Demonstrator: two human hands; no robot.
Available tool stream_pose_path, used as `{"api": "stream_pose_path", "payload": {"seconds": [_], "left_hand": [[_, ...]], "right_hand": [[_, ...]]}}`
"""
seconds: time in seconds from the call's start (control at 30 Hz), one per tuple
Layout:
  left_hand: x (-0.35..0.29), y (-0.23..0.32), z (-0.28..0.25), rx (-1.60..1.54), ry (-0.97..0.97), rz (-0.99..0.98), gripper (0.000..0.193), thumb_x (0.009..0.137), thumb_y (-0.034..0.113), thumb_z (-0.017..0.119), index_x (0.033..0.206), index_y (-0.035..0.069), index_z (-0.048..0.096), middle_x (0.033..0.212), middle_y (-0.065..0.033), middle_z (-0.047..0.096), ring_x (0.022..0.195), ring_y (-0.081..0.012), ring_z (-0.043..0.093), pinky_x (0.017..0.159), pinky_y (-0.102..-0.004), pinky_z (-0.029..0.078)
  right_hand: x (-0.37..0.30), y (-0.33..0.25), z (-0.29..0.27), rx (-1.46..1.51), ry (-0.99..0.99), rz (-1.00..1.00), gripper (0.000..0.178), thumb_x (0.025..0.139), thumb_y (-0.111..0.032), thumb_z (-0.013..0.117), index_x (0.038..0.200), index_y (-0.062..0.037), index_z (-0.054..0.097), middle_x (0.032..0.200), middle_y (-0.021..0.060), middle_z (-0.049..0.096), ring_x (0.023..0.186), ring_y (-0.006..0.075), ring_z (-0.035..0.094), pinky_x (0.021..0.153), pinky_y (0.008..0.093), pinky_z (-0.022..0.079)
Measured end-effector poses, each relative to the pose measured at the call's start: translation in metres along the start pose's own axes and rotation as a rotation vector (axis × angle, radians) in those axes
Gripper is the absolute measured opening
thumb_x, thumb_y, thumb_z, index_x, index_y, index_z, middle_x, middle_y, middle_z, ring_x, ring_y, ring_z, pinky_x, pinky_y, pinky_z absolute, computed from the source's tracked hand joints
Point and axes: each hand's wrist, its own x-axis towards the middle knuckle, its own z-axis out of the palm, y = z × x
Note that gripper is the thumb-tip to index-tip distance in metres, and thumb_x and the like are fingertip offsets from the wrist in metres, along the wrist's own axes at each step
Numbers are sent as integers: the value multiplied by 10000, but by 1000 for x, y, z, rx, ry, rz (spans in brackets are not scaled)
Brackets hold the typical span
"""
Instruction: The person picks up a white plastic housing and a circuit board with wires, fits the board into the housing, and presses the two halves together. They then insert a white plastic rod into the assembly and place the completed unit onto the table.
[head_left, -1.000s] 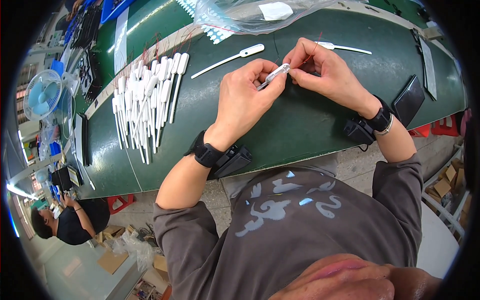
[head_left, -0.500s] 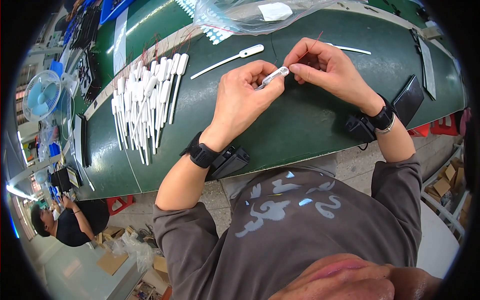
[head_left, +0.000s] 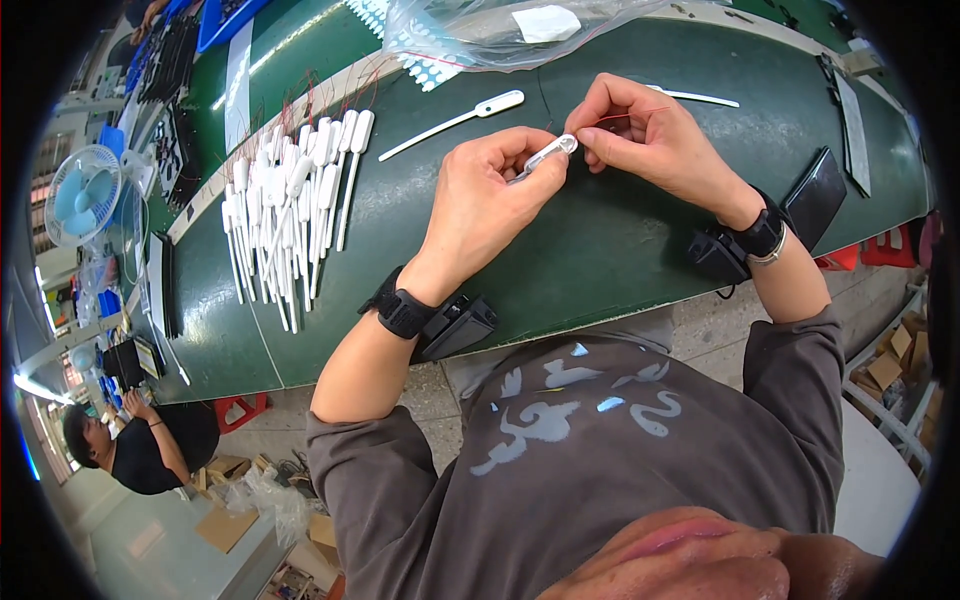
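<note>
Between the thumb and fingers of my left hand is a small white plastic casing, its rounded end toward the right. My right hand pinches at that end, where a thin red wire loops up over the fingers. The fingertips hide where the wire meets the casing. Just beyond my left hand lies a white stick with a wide, slotted head. A similar white stick shows partly behind my right hand. To the left is a pile of several such white sticks, with red wires trailing from their heads.
A clear plastic bag and a blue-and-white dotted sheet lie at the far side of the green table. On the right are a flat black case and a grey strip. Another person sits at the left, below a fan.
The red wire, upright before, now bends lower over my right fingers. My left hand keeps hold of the casing, and both hands have barely shifted.
</note>
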Motion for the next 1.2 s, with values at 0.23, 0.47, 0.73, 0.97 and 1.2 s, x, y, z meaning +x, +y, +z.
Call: {"api": "stream_pose_path", "payload": {"seconds": [0.23, 0.47, 0.73, 0.97, 1.2], "left_hand": [[1, -2, 0, -22, -2, 22, 241, 904, 240, 697, 929, 3, 729, 625, 54, 545, 577, -21, 443, 516, -219, 348], [1, -1, 0, -24, 34, 7, 258, 895, 254, 702, 877, -3, 725, 607, 54, 544, 568, -19, 444, 511, -218, 349], [1, 2, -2, 22, 73, -7, 273, 883, 260, 693, 844, -9, 705, 598, 41, 543, 568, -25, 454, 521, -223, 365], [0, 2, -2, 23, 69, -1, 274, 884, 267, 695, 868, -6, 710, 607, 36, 547, 575, -28, 458, 532, -221, 376], [0, 3, -4, -13, 56, -19, 274, 885, 270, 695, 884, -4, 712, 614, 35, 549, 582, -29, 464, 535, -221, 380]], "right_hand": [[0, -1, 1, -8, 0, -13, 91, 944, -85, 607, 999, -12, 599, 928, 14, 622, 785, 66, 591, 729, 217, 499], [1, -2, 0, 27, -20, 3, 138, 948, -86, 616, 1062, -10, 601, 962, 18, 620, 790, 62, 583, 717, 211, 480], [-8, -7, -5, -426, 514, -754, 288, 933, -6, 603, 1221, -17, 614, 1077, 40, 625, 784, 73, 574, 709, 211, 466], [2, 5, 5, -337, 151, -355, 165, 911, -1, 637, 1070, -18, 678, 1028, 46, 639, 792, 106, 579, 707, 224, 465], [2, 4, 4, -381, 98, -358, 86, 912, -30, 657, 991, -9, 685, 937, 40, 632, 792, 116, 579, 705, 244, 466]]}}
